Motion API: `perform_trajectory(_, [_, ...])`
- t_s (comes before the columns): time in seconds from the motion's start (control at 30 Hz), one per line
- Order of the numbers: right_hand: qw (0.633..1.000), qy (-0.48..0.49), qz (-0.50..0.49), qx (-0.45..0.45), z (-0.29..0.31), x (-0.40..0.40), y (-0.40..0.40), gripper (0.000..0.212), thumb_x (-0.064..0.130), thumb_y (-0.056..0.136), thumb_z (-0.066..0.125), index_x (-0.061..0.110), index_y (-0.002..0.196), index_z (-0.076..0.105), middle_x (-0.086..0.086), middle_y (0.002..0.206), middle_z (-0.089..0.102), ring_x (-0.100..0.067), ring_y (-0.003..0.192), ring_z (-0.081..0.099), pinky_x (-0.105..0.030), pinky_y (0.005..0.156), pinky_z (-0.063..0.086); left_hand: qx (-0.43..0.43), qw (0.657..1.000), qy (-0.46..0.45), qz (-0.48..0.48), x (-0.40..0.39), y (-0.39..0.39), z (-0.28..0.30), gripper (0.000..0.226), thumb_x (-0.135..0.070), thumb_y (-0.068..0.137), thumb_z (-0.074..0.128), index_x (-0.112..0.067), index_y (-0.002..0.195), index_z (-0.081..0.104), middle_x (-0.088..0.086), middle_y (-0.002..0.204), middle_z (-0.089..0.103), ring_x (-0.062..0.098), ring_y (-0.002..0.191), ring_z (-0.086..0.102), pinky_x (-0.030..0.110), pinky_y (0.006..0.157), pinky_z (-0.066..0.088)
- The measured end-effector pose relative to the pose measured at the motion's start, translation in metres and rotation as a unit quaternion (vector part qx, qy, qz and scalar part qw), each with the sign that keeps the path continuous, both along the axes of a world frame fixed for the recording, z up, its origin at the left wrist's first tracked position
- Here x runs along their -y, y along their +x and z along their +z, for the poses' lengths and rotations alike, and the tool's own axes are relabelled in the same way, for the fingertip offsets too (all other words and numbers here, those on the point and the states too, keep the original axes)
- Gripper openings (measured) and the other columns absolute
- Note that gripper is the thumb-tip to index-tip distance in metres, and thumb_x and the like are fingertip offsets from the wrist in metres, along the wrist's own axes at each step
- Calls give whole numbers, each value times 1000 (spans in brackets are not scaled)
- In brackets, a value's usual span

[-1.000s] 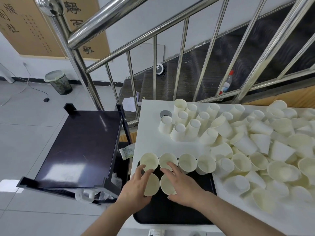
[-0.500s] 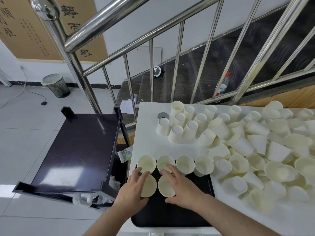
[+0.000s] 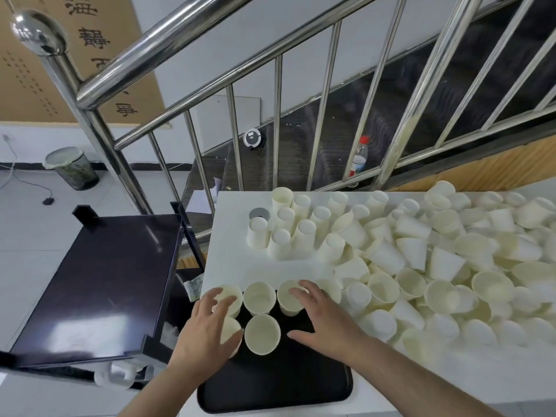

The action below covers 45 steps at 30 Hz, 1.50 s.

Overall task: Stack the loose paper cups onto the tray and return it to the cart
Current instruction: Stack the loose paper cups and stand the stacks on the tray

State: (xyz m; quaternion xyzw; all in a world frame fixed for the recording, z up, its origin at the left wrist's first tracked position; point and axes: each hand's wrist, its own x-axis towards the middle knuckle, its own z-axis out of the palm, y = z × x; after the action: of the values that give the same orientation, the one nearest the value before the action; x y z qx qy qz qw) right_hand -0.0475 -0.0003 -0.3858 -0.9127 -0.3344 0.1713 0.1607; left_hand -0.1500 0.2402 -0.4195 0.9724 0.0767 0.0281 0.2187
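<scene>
The black tray (image 3: 276,383) lies at the near left corner of the white desk (image 3: 237,260), its left rim at the desk's edge; its near half is bare. Upright paper cups (image 3: 259,297) stand in a row along its far edge, with two more just behind that row toward the person. The left hand (image 3: 207,329) hovers over the two leftmost cups, fingers spread wide and holding nothing; whether it touches the rims cannot be told. The right hand (image 3: 326,320) lies over the row's right end, fingers straight and splayed, tips on a cup's rim. At three o'clock of the tray a loose heap of cups (image 3: 451,281) crowds up to its right rim and fills the desk. At twelve o'clock, upturned cups (image 3: 298,233) stand past a bare strip of desk. At nine o'clock stands the dark cart (image 3: 99,284), its top shelf bare, a narrow gap from the desk. A steel railing (image 3: 186,34) rises behind both.
</scene>
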Motion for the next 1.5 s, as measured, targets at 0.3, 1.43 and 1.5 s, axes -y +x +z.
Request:
perform_trajectory(0.3, [993,-7,-111,48,16,77,45,68,42,93,56,25,150,23,3,155,17,-16,141,24,-28,108,37,21,997,-69,-14,69,40,17,51,-38,83,67,-29,130,50,-7,137,37,14,122,45,24,84,47])
perform_trajectory(1.43, [973,161,-142,-82,3,155,120,68,30,74,74,30,135,44,16,126,52,-7,113,50,-24,93,43,16,979,-198,49,196,93,23,57,-48,80,68,-35,130,45,-28,122,40,-9,109,45,10,74,43])
perform_trajectory(1.5, [967,181,-130,-122,7,150,105,67,31,73,77,36,131,45,25,117,51,0,108,50,-16,88,41,16,974,-220,43,199,101,27,68,-54,75,69,-36,134,41,-27,124,39,-11,111,43,14,77,46])
